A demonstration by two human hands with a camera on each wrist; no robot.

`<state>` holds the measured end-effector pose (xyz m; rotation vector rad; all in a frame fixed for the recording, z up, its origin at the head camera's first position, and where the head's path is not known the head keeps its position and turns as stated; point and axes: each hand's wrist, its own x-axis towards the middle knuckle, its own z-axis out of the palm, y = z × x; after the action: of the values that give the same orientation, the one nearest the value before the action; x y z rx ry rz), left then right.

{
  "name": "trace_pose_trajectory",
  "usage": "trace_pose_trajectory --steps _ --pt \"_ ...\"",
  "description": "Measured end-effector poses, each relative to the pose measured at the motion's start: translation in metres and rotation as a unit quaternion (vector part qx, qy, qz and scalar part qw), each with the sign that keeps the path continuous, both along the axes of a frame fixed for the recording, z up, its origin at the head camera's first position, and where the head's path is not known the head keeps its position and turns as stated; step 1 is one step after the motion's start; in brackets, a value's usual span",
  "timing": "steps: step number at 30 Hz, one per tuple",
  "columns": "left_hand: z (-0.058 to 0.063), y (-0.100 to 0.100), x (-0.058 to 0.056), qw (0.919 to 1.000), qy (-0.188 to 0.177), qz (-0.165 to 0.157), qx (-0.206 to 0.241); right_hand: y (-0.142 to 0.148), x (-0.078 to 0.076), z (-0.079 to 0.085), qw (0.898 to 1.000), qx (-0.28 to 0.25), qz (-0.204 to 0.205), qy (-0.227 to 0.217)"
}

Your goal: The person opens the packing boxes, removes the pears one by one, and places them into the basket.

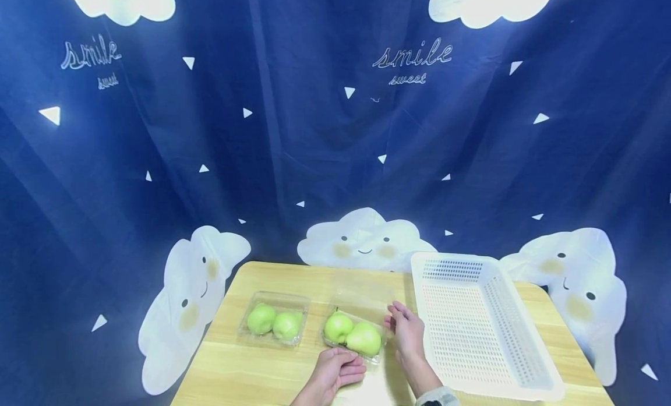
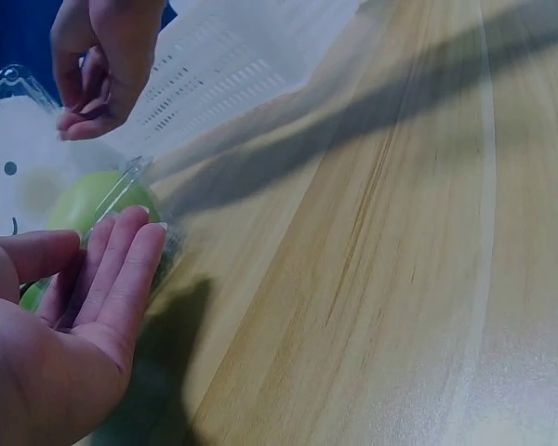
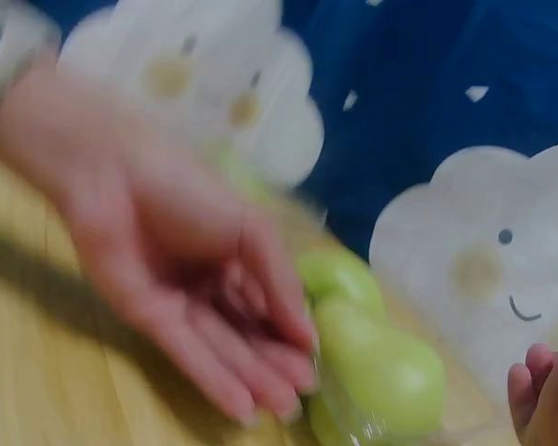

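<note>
A clear plastic clamshell box (image 1: pixel 380 356) holds two green pears (image 1: pixel 364 338), its see-through lid (image 1: pixel 364 289) raised at the far side. At the box's near edge is my left hand (image 1: pixel 338 372), palm turned up and fingers extended. In the left wrist view the fingers of this left hand (image 2: pixel 84 307) overlap the box rim; contact is unclear. My right hand (image 1: pixel 408 331) hovers at the box's right side with loosely bent fingers, nothing visible in its grasp. In the right wrist view only part of the right hand (image 3: pixel 544 395) shows.
Left of the box sits another clear box (image 1: pixel 303 304) with two round green fruits (image 1: pixel 274 322). A large white perforated basket (image 1: pixel 532 336) stands to the right, close to my right forearm. The wooden table (image 1: pixel 225 359) backs onto a blue curtain (image 1: pixel 325 132).
</note>
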<state>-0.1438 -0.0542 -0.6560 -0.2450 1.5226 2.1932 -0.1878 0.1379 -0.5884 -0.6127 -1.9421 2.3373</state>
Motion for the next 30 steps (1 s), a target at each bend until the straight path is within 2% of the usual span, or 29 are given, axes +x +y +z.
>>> trace_pose_trajectory --steps 2,5,9,15,20,30 --pt "0.0 -0.001 0.0 1.0 0.002 -0.003 -0.002 -0.001 -0.003 -0.003 0.995 0.1 0.003 0.007" --pt "0.0 -0.001 0.0 0.9999 0.003 -0.01 -0.004 -0.004 -0.006 -0.007 0.978 0.208 0.007 0.012" --pt "-0.002 -0.001 0.001 0.9999 0.006 -0.014 -0.002 -0.008 -0.008 -0.014 0.964 0.262 0.017 0.027" --pt "0.0 -0.001 0.002 0.9999 0.008 -0.015 -0.001 -0.012 -0.008 -0.02 0.963 0.263 0.046 0.036" --pt "0.001 -0.001 0.002 0.9999 0.011 -0.012 -0.001 -0.012 -0.008 -0.022 0.967 0.242 0.073 0.041" --pt "0.0 -0.001 0.004 0.9999 0.01 -0.012 -0.001 -0.009 -0.01 -0.024 0.976 0.2 0.082 0.039"
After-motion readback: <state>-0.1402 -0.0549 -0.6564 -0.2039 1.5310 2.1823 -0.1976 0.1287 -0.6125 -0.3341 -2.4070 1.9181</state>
